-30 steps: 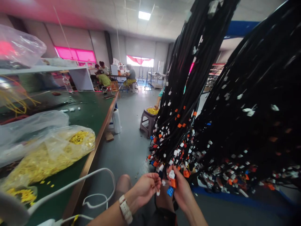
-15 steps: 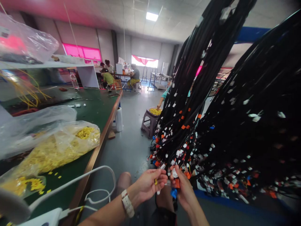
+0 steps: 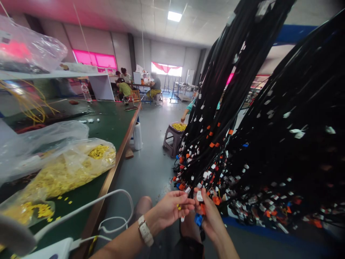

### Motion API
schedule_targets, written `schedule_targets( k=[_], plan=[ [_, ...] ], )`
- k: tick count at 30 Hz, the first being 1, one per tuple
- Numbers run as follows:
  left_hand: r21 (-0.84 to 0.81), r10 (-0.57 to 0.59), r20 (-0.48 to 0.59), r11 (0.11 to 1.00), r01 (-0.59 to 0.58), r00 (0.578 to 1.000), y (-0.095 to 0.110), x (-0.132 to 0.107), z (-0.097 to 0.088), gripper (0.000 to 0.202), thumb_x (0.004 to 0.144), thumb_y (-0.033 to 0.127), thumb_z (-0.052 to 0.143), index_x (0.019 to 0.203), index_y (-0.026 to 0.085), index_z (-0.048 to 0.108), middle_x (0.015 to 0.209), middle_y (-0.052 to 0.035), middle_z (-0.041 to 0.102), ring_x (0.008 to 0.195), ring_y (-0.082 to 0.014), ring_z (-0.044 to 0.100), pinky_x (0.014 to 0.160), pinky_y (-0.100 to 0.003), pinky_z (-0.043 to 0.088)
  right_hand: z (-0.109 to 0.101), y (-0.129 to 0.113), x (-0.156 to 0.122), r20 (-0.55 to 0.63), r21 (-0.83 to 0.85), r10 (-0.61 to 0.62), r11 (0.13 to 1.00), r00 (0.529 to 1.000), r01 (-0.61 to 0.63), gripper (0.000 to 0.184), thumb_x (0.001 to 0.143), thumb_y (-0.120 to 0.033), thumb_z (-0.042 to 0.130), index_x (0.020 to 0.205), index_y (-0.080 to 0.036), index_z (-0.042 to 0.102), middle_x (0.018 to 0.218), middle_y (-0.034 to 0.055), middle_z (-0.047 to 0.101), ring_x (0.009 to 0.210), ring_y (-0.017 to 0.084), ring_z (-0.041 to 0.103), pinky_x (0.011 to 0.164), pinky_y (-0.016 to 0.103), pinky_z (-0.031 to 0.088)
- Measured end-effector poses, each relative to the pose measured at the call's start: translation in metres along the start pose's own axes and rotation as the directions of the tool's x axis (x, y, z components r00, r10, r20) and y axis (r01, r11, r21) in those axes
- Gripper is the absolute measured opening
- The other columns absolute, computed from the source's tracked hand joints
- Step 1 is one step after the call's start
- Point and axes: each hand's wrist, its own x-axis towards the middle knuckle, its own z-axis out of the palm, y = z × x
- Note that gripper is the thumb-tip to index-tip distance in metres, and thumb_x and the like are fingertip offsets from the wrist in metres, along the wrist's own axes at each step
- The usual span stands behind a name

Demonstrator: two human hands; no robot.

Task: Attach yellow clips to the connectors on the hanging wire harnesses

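Large bundles of black wire harnesses (image 3: 242, 118) hang in front of me, their ends tipped with white, orange and blue connectors. My left hand (image 3: 172, 208), with a watch on the wrist, pinches a small yellow piece (image 3: 178, 207) and a white connector at a wire end. My right hand (image 3: 208, 216) is closed round a few wire ends with a white connector (image 3: 199, 196), an orange one and a blue one (image 3: 198, 219). The two hands almost touch just below the bundle's lowest connectors.
A green workbench (image 3: 107, 126) runs along my left with a clear bag of yellow parts (image 3: 67, 169), more plastic bags and a white cable (image 3: 113, 196). A plastic stool (image 3: 172, 138) holding yellow parts stands on the grey floor, a person's arm reaching to it. Other people sit at far tables.
My view has shifted slightly. Both hands stay at the wire ends, the left fingers now showing a small yellow piece close to the right hand's connectors.
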Motion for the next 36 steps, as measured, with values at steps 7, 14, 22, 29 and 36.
schedule_targets(
  k=[7,14,22,29,36],
  plan=[
    [0.008,0.062,-0.051,0.998,-0.062,0.997,0.014,0.0,-0.005,0.014,0.068,0.005,0.07,0.08,0.007,0.063,0.066,-0.0036,0.062,0.056,-0.0069,0.058,0.056,-0.015,0.047,0.0,-0.004,-0.002,0.018,-0.005,0.01,1.0,1.0,-0.01,0.039,0.062,-0.044,0.076,0.088,-0.016,0.067,0.063,0.0033,0.065,0.043,0.002,0.04,0.035,0.008,0.031],
    [0.036,0.095,0.002,0.995,-0.095,0.996,0.006,0.001,-0.003,0.018,0.066,0.008,0.073,0.083,0.005,0.066,0.073,-0.006,0.064,0.059,-0.0059,0.057,0.063,-0.016,0.048,0.001,-0.005,-0.006,0.023,0.023,0.002,1.0,1.0,-0.003,0.04,0.061,-0.045,0.077,0.087,-0.017,0.067,0.053,0.0003,0.061,0.04,0.002,0.035,0.036,0.007,0.032],
    [0.119,0.13,0.023,0.984,-0.132,0.991,-0.003,0.004,-0.004,0.025,0.06,0.016,0.079,0.081,0.007,0.068,0.076,-0.0065,0.066,0.06,-0.0062,0.055,0.065,-0.019,0.044,0.006,-0.005,-0.007,-0.01,0.099,0.02,0.995,1.0,-0.019,0.037,0.056,-0.039,0.081,0.08,-0.016,0.064,0.064,0.0036,0.067,0.04,0.002,0.038,0.035,0.009,0.033],
    [0.342,0.231,0.037,0.911,-0.23,0.972,-0.005,0.004,0.005,0.03,0.065,0.03,0.075,0.084,0.008,0.07,0.075,-0.0091,0.069,0.066,-0.0147,0.059,0.061,-0.024,0.042,0.007,-0.005,-0.008,-0.013,0.107,0.0,0.994,1.0,0.002,0.034,0.056,-0.035,0.081,0.078,-0.016,0.064,0.056,-0.0014,0.06,0.038,0.003,0.038,0.033,0.011,0.031],
    [0.56,0.413,0.055,0.741,-0.37,0.909,-0.007,0.007,0.013,0.015,0.07,0.025,0.067,0.078,0.013,0.072,0.067,-0.0058,0.069,0.064,-0.0164,0.06,0.061,-0.025,0.043,0.01,-0.003,-0.007,-0.008,0.084,0.035,0.996,0.999,-0.034,0.033,0.06,-0.041,0.077,0.078,-0.016,0.064,0.045,-0.0049,0.052,0.036,0.004,0.039,0.035,0.013,0.032]
  ],
)
